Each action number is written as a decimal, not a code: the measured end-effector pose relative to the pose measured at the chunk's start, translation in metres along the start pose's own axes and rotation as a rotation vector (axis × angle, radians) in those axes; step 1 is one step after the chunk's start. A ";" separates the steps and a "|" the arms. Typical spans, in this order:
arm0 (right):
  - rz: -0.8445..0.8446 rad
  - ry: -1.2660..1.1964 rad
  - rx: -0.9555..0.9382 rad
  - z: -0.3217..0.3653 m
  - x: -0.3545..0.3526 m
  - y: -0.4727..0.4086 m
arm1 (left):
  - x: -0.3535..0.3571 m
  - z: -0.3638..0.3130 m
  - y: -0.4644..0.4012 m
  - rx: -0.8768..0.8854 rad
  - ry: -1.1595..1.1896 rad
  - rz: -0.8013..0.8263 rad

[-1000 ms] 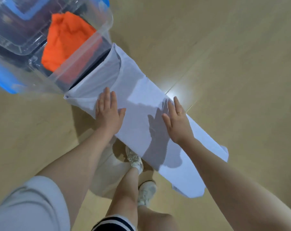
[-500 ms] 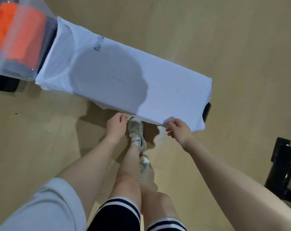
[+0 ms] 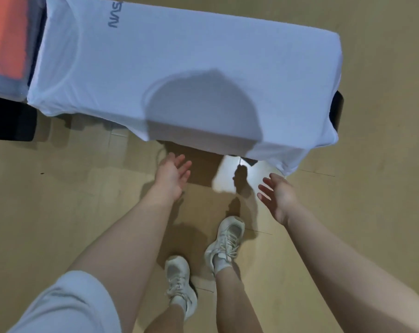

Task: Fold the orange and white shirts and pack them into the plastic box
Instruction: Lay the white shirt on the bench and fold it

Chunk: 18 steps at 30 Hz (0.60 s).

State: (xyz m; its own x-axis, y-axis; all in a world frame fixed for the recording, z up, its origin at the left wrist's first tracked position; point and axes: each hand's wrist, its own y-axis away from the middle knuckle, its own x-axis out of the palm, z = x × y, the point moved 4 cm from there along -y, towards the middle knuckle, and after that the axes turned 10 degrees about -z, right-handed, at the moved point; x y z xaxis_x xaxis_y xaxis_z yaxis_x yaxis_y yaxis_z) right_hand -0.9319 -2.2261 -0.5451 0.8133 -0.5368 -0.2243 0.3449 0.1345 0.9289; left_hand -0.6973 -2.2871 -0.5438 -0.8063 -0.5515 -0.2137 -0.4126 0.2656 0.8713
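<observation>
The white shirt (image 3: 203,75) is seen spread flat over a narrow dark bench (image 3: 337,111), filling the frame from ten to two o'clock, its near and right edges hanging over the sides. Blue lettering (image 3: 115,15) is printed near its collar. The orange shirt (image 3: 5,37) is seen at ten o'clock inside the plastic box (image 3: 4,88), just beside the collar end of the white shirt. The left hand (image 3: 171,175) is held near centre with fingers straight and spread, nothing gripped, just below the hanging hem. The right hand (image 3: 277,195) is held at four o'clock from it, likewise spread and holding nothing. White sneakers (image 3: 225,242) are seen on the wooden floor (image 3: 384,212) at six o'clock.
</observation>
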 end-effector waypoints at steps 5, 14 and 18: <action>0.033 -0.383 0.085 -0.018 0.027 -0.049 | 0.004 0.009 -0.060 -0.048 0.370 0.084; 0.434 -0.937 -0.001 -0.001 0.081 -0.064 | 0.036 -0.017 -0.084 0.009 0.761 0.372; 0.551 -1.001 -0.068 -0.009 0.076 -0.039 | 0.014 -0.011 -0.068 0.084 0.774 0.479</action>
State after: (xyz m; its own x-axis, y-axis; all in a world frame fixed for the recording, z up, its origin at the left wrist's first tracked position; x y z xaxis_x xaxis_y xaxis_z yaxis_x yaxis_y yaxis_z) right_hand -0.8796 -2.2646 -0.6007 0.1346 -0.8093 0.5717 0.1062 0.5855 0.8037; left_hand -0.6762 -2.3213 -0.6012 -0.4027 -0.7356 0.5448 -0.1611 0.6428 0.7489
